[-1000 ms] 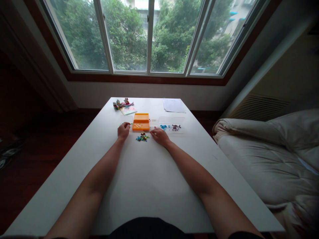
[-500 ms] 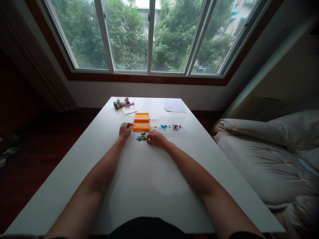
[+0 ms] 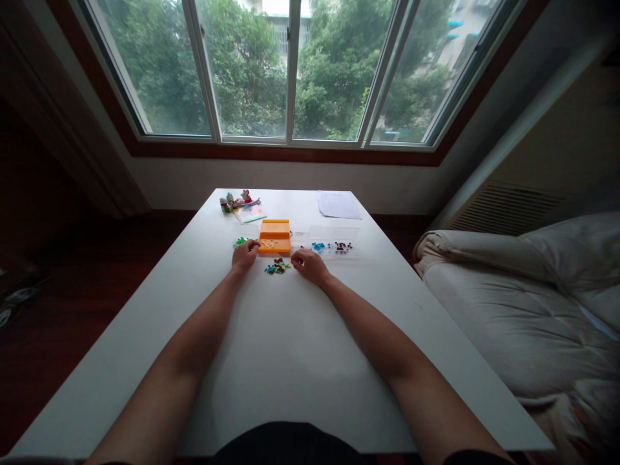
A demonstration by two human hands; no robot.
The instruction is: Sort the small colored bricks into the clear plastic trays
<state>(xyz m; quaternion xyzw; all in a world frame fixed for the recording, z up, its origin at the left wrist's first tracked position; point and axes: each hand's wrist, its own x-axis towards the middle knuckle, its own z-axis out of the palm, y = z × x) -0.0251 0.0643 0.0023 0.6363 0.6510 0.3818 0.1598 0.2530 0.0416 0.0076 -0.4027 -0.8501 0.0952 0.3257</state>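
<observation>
A small heap of mixed coloured pieces [image 3: 277, 267], blue, yellow and brown, lies on the white table. Just right of this heap is my right hand [image 3: 310, 266], its fingers curled to a pinch; whatever they hold is too small to make out. My left hand [image 3: 245, 255] rests at the left edge of an open orange box [image 3: 275, 235], fingers drawn together, their contents hidden. Pale yellow pieces [image 3: 269, 244] lie in the box's near half. Green pieces [image 3: 239, 241] sit in a clear tray behind my left hand.
To the right, a clear tray [image 3: 334, 232] holds blue pieces [image 3: 318, 247] and dark brown pieces [image 3: 343, 247]. Small toy figures [image 3: 235, 201] and a coloured card [image 3: 250, 214] lie at the back left of the table [image 3: 300, 361]. White paper sheets [image 3: 338, 204] are at the back right.
My right hand has drawn away from the heap, slightly right and towards the orange box's near right corner. My left hand has stayed almost still.
</observation>
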